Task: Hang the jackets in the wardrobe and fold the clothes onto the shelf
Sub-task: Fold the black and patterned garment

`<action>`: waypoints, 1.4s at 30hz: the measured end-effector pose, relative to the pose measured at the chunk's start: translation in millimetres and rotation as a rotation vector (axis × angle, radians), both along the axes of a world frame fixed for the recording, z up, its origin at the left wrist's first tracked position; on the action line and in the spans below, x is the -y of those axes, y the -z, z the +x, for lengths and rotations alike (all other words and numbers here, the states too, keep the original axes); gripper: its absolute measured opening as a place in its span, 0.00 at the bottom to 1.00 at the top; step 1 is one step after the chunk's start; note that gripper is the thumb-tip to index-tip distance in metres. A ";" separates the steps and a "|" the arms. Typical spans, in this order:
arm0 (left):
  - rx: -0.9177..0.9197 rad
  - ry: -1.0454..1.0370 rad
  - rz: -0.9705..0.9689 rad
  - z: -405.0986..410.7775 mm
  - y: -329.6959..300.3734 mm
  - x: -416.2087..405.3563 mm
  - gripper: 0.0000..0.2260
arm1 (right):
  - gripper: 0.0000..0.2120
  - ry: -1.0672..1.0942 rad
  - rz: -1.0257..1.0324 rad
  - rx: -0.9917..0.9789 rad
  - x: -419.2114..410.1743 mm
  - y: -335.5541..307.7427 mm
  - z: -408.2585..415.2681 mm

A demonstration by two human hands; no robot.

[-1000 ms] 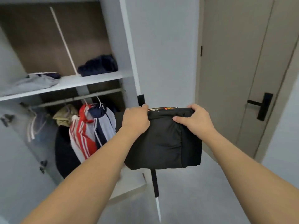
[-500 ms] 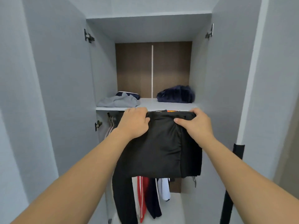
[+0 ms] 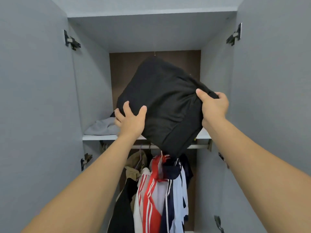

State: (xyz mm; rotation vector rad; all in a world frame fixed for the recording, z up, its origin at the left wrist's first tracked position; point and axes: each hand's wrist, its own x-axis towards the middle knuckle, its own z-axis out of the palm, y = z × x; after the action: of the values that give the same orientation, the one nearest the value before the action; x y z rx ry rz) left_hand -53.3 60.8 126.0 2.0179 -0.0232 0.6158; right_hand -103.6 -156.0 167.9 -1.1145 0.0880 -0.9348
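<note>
**Holding a folded black garment up at the wardrobe shelf**

Gripping from both sides, the person's two hands carry a folded black garment (image 3: pixel 166 105) in front of the upper compartment of the open wardrobe (image 3: pixel 94 78). The left hand (image 3: pixel 130 121) grasps the bundle's lower left corner, thumb on the near face and fingers curled round the edge. The right hand (image 3: pixel 212 106) clasps the right corner, thumb pressed on top and fingers wrapped behind the fabric. The bundle is tilted, one corner pointing up toward the brown back panel (image 3: pixel 124 69), the lowest corner hanging below the front edge of the shelf (image 3: pixel 101 137). Whether any part of it touches the shelf cannot be told.

On the shelf's left side lies a folded grey garment (image 3: pixel 101 127), just beside the left hand. Under the shelf runs a metal rail (image 3: pixel 196 146), and from it hang several jackets: a khaki one (image 3: pixel 136 163), a black one (image 3: pixel 123 211), a red-and-white striped one (image 3: pixel 151 195) and a navy-and-white one (image 3: pixel 175 190). Both doors stand open, their dark hinges (image 3: pixel 71 41) showing on the side walls.
</note>
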 end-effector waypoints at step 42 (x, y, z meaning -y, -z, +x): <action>-0.197 0.395 0.842 256.7 6.3 161.0 0.29 | 0.22 0.147 -1.490 -1.189 178.8 44.0 242.0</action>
State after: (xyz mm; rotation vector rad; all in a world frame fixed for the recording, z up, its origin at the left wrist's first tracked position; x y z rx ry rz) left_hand 203.4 -100.2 119.8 2.7623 -0.6397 0.1407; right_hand 138.4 -334.9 123.9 -2.9776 0.4919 -0.1825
